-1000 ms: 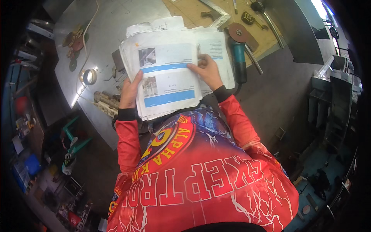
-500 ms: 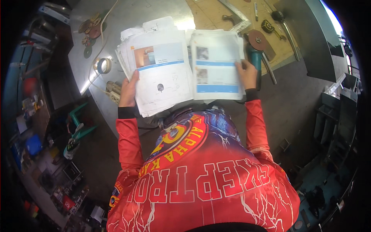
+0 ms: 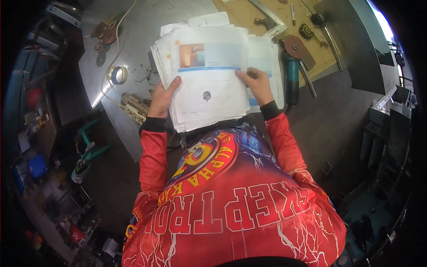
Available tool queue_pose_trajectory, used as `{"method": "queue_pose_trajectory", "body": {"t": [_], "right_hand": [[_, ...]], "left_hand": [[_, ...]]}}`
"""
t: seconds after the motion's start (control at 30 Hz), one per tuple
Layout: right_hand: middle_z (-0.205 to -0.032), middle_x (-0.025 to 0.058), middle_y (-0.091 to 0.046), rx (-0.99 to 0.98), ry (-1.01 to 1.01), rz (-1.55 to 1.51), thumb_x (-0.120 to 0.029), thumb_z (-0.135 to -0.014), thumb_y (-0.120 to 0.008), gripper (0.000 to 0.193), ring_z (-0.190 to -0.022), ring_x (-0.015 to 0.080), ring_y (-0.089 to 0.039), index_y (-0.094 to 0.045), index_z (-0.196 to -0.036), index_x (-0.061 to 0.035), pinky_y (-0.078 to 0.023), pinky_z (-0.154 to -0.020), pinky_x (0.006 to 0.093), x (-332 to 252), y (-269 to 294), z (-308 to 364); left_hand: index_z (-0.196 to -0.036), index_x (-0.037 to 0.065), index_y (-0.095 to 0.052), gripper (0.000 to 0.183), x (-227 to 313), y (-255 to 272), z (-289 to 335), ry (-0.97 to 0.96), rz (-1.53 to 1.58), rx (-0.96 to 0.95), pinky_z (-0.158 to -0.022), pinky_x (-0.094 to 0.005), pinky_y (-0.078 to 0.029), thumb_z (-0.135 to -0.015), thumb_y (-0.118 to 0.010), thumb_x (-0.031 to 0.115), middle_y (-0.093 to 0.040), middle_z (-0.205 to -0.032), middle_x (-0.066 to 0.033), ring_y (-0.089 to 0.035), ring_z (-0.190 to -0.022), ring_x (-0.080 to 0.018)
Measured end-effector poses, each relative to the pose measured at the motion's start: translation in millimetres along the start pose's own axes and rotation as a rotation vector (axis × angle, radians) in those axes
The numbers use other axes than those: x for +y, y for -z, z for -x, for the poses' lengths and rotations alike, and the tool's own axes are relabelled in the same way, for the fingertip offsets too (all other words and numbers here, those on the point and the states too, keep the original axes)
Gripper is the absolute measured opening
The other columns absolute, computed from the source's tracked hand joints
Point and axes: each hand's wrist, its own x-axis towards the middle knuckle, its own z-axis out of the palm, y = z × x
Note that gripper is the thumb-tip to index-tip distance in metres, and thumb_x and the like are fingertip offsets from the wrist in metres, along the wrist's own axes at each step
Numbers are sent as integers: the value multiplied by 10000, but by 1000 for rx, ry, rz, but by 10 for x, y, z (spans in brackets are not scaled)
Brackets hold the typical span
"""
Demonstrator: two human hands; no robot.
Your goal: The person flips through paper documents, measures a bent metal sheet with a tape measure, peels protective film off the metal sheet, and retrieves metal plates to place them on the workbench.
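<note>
A thick stack of printed paper sheets (image 3: pixel 209 84) with a picture, a blue stripe and pencil sketches lies before me. My left hand (image 3: pixel 163 97) grips the stack's left edge, thumb on top and fingers hidden beneath. At the upper right edge, my right hand (image 3: pixel 258 85) pinches the stack between thumb and fingers. A second pile of papers (image 3: pixel 267 58) with blue bands shows partly behind it, covered on its left side. Just right of that pile lies a green angle grinder (image 3: pixel 291 82) with a brown disc.
The metal table (image 3: pixel 147 26) holds several worn discs (image 3: pixel 104 33), a tape roll (image 3: pixel 118 75) and a power strip (image 3: pixel 134 113) with its cable. On the wooden board (image 3: pixel 235 13) lie a hammer (image 3: pixel 262 22), a tape measure (image 3: pixel 307 31), a marker (image 3: pixel 293 14) and a metal frame corner (image 3: pixel 278 26).
The left stack has shifted right and now overlaps the second pile. My right hand has left that pile's right edge and moved left onto the stack; my left hand has moved right with it.
</note>
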Motion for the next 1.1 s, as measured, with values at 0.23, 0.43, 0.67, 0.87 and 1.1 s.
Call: {"method": "queue_pose_trajectory", "body": {"t": [0.23, 0.43, 0.67, 0.87, 1.1], "right_hand": [[-611, 44, -600, 184, 14, 339, -303, -884, -671, 353, -592, 55, -484, -695, -862, 49, -404, -560, 237, 266, 594, -93], [-744, 112, -637, 531, 252, 645, -288, -830, -719, 406, -753, 236, -629, -642, -1032, 56, -498, -761, 347, 353, 985, -76], [-1096, 114, -611, 182, 192, 114, -250, -774, -792, 574, -972, 208, -610, -540, -1207, 30, -494, -843, 310, -90, 53, -28], [-823, 78, -678, 72, 77, 64, -246, -794, -776, 362, -671, 92, -615, -666, -983, 43, -482, -589, 227, -287, -524, 75], [-641, 51, -618, 36, 191, 115, -249, -898, -652, 318, -603, 60, -488, -663, -848, 64, -424, -541, 260, -188, -584, 98]], "left_hand": [[-1201, 5, -556, 418, -75, 165, 5, 30, 53, 15, -768, -282, -527, -916, -646, 297, -660, -1067, -88, -657, -896, -157], [-1216, 6, -543, 394, 23, 438, 85, -13, 170, 104, -781, -302, -545, -929, -627, 263, -652, -1088, -103, -664, -912, -181], [-1218, 6, -548, 417, 124, 345, 27, -9, 121, 71, -791, -294, -529, -919, -643, 281, -648, -1099, -94, -651, -921, -170], [-1229, -2, -545, 460, 208, 373, 64, -20, 99, -26, -808, -285, -515, -904, -663, 300, -656, -1084, -88, -646, -929, -160], [-1211, -33, -556, 417, 144, 570, 110, -103, 90, -17, -834, -292, -497, -926, -633, 262, -644, -1130, -115, -631, -967, -166]]}}
